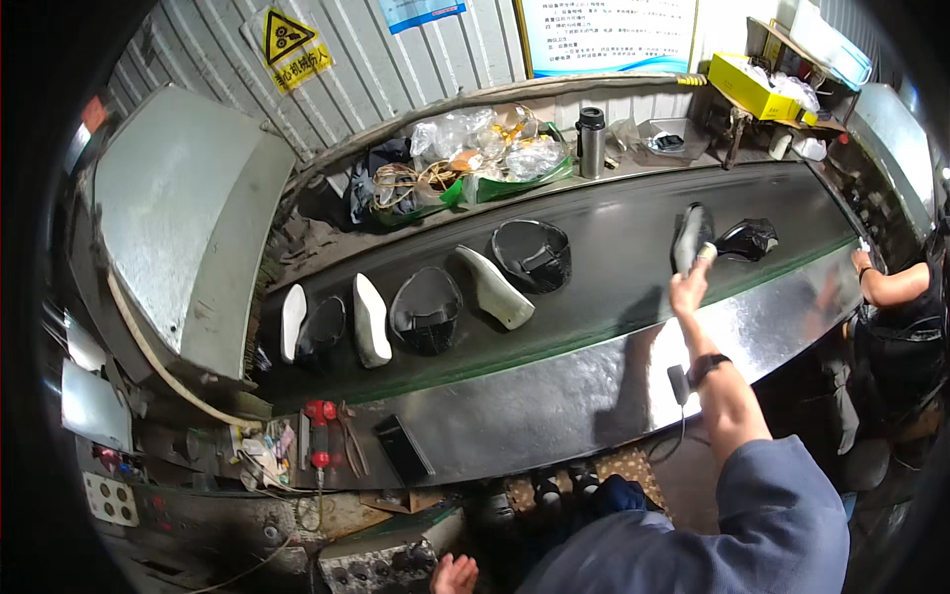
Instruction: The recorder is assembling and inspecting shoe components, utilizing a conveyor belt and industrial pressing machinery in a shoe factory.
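The bare left hand (454,574), seemingly empty, fingers loosely uncurled, is well apart from the right hand (690,287), clamped on a long, dark, smooth shoe-shaped piece (694,234) at the black belt's (623,233) right end. A loose grip could knock it against the crumpled, glossy black shoe upper (754,238) beside it, scuffing both.

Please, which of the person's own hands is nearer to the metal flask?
Right hand: it holds a dark shoe-shaped piece over the belt, lower right of the metal flask. The left hand is much farther, at the picture's lower edge.
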`<action>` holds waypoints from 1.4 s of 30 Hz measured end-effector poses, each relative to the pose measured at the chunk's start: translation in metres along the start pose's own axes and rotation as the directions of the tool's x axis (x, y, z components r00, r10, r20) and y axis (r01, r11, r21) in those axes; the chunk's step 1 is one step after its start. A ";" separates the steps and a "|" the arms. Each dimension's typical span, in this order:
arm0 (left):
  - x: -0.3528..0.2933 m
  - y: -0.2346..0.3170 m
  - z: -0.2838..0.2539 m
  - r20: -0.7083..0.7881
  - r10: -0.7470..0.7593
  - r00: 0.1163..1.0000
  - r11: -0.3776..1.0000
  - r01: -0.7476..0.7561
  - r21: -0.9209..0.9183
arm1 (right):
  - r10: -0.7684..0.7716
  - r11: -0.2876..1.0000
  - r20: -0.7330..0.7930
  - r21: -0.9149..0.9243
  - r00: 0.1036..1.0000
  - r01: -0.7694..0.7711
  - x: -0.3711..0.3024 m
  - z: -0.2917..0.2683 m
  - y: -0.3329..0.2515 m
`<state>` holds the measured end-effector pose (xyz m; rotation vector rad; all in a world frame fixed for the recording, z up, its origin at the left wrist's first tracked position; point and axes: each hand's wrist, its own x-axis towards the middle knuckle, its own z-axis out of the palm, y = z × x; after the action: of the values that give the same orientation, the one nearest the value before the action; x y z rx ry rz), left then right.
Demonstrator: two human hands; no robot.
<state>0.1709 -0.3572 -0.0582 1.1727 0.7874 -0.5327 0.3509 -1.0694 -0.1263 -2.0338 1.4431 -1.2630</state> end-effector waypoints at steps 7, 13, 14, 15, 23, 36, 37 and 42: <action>-0.032 0.010 -0.005 -0.236 -0.003 0.972 0.991 -0.029 -0.132 | 0.295 0.612 0.829 0.217 0.474 -0.760 -0.111 0.094 -0.128; 0.000 0.056 0.031 -0.206 -0.043 0.978 0.999 0.048 0.019 | 0.395 0.175 0.859 0.278 0.326 -0.944 -0.091 0.137 -0.148; 0.037 0.054 0.020 -0.075 -0.037 0.997 0.998 0.040 0.040 | 0.262 -0.021 0.911 0.336 0.319 -0.942 -0.075 0.139 -0.134; 0.023 0.076 0.054 -0.078 0.050 0.996 0.981 -0.034 0.190 | 0.229 -0.205 0.934 0.322 0.275 -0.924 -0.087 0.126 -0.152; 0.144 0.145 0.229 0.567 0.219 0.794 0.561 -0.578 0.593 | -0.060 -0.129 0.975 0.207 0.216 -0.970 -0.121 -0.152 -0.101; 0.252 0.095 0.516 0.091 0.381 0.920 0.352 -0.235 0.906 | 0.400 -0.121 0.880 0.326 0.254 -0.938 -0.253 -0.363 -0.031; 0.254 0.092 0.519 0.076 0.415 0.907 0.388 -0.252 0.887 | 0.407 -0.151 0.872 0.360 0.274 -0.921 -0.248 -0.365 -0.032; 0.267 0.117 0.460 0.282 0.461 0.841 0.220 -0.416 0.882 | 0.392 0.162 0.784 0.456 0.481 -0.875 -0.208 -0.351 -0.052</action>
<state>0.5457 -0.7485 -0.1136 2.4219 0.0246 -0.4509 0.0772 -0.7917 0.0052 -0.6939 0.9183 -0.6509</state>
